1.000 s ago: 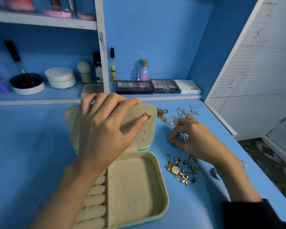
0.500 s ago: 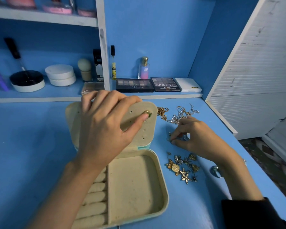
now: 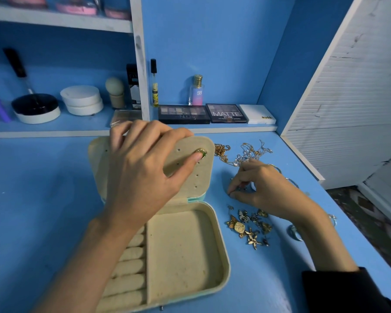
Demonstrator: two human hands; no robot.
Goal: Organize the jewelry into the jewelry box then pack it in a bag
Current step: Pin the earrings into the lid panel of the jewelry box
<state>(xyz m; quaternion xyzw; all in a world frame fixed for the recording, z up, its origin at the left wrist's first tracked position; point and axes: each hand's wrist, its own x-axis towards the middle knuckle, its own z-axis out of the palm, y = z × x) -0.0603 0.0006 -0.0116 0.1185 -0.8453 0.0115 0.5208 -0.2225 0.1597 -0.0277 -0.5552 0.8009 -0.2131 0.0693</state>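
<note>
An open cream jewelry box (image 3: pixel 183 251) lies on the blue table, its lid (image 3: pixel 196 175) raised. My left hand (image 3: pixel 142 172) grips the lid's top edge, and its thumb presses a gold earring (image 3: pixel 201 152) into the perforated lid panel. My right hand (image 3: pixel 262 186) rests on the table to the right of the lid and pinches a small piece between thumb and fingertips. A cluster of gold earrings and brooches (image 3: pixel 250 225) lies below that hand. Tangled gold and silver chains (image 3: pixel 242 152) lie behind it.
A silver ring (image 3: pixel 294 232) lies by my right wrist. Eyeshadow palettes (image 3: pixel 203 113), a perfume bottle (image 3: pixel 196 91) and other cosmetics line the low shelf behind the box. A white slatted panel (image 3: pixel 348 109) stands at the right. The table edge falls away at the right.
My right hand slid a little toward me on the table, closing its fingertips on a small piece. My left hand stays on the lid with its thumb on the earring.
</note>
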